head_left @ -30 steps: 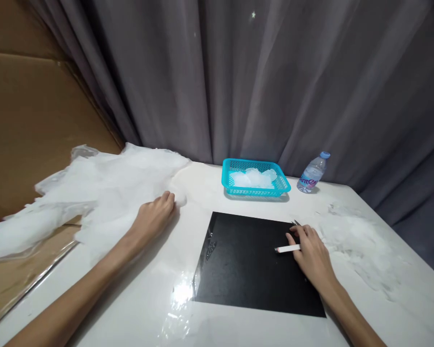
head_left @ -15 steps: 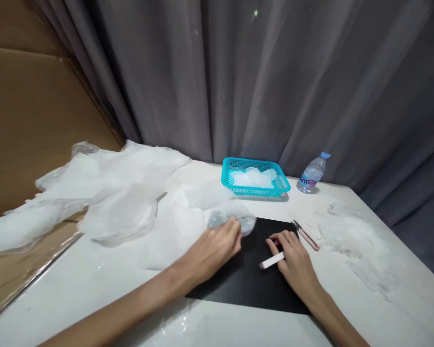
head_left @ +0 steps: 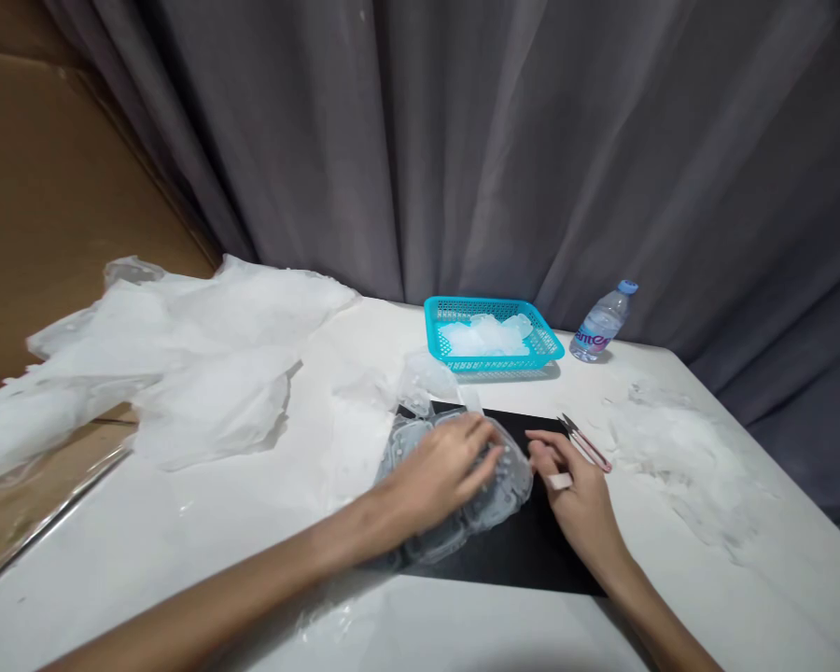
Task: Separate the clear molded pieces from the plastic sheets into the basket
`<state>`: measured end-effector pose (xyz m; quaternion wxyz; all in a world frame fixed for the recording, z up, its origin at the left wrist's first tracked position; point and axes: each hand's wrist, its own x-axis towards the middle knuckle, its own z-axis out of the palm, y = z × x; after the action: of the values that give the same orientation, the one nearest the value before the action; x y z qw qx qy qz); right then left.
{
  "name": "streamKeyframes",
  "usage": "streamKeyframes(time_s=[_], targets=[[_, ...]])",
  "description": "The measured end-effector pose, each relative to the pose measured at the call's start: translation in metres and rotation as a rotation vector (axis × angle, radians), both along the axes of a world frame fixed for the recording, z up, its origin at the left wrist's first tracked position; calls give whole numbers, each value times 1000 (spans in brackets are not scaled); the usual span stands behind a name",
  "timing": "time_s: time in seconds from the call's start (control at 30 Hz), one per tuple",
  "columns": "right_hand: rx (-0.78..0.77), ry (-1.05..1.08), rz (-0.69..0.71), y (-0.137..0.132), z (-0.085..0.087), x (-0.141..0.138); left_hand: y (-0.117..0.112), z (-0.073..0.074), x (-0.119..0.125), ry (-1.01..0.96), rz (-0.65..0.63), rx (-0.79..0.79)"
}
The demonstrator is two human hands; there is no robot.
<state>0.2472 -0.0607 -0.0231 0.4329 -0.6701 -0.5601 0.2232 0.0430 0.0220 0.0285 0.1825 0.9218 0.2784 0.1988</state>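
Observation:
A translucent plastic sheet with rounded moulded shapes [head_left: 497,499] lies partly across a black mat [head_left: 564,555]. My left hand [head_left: 452,462] rests over the sheet, thumb and fingers apart and slightly bent; its fingertips are a little blurred. At the sheet's right edge, my right hand [head_left: 574,476] is closed around a slim white stick-like tool [head_left: 560,481]. Only a short piece of that tool shows, and its tip is hidden. The right fingertips are close to the sheet's edge; whether they touch it I cannot tell.
Behind the mat stands a turquoise basket [head_left: 434,347] holding white translucent pieces [head_left: 490,336]. A water bottle [head_left: 600,322] is to its right. Thread snips [head_left: 586,446] lie beside my right hand, near plastic scraps [head_left: 686,457]. More sheets [head_left: 203,355] pile up left, by cardboard [head_left: 77,215].
My left hand has brought the translucent sheet rightward onto the black mat and loosened its grasp. My right hand has turned, so less of the white tool shows. The view has shifted slightly.

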Motion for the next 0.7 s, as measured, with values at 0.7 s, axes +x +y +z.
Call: streamKeyframes(time_s=[0.7], targets=[[255, -583, 296, 1, 0, -7, 110, 53, -112, 701, 226, -581]])
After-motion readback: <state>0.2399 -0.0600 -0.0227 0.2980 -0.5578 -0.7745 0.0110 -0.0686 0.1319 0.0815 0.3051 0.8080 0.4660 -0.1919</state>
